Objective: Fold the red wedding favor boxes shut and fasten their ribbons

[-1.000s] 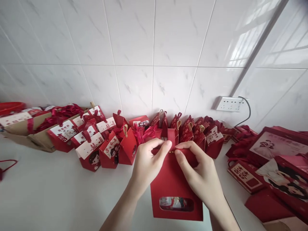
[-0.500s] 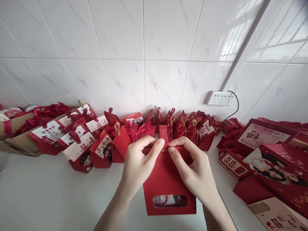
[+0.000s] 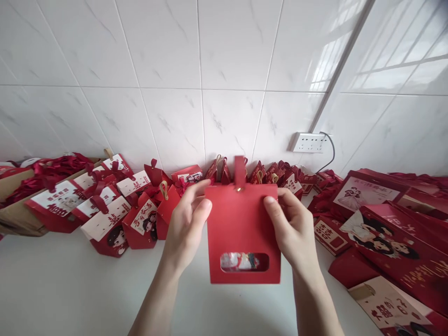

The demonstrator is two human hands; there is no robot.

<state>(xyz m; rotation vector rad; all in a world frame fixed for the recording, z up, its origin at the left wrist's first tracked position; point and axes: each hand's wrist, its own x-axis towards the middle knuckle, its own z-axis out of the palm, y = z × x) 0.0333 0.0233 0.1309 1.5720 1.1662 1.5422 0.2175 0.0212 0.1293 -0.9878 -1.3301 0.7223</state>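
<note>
A red box (image 3: 241, 224) faces me upright, with a ribbon loop (image 3: 240, 172) at its top and an oval window near the bottom showing packed contents. My right hand (image 3: 292, 219) grips its upper right edge, thumb on the front. Beside the upper left edge is my left hand (image 3: 191, 214), thumb and fingers apart; its thumb tip is close to the edge, and any contact is hard to make out.
Several small red gift boxes (image 3: 142, 224) stand along the tiled wall. A brown carton (image 3: 21, 219) of red ribbons sits at the left. Larger red boxes (image 3: 402, 247) are piled at the right. A white power strip (image 3: 310, 142) is on the wall.
Both hands have left the ribbon at the top and moved apart to the box's sides. The box is higher in view, and the camera view has shifted slightly right.
</note>
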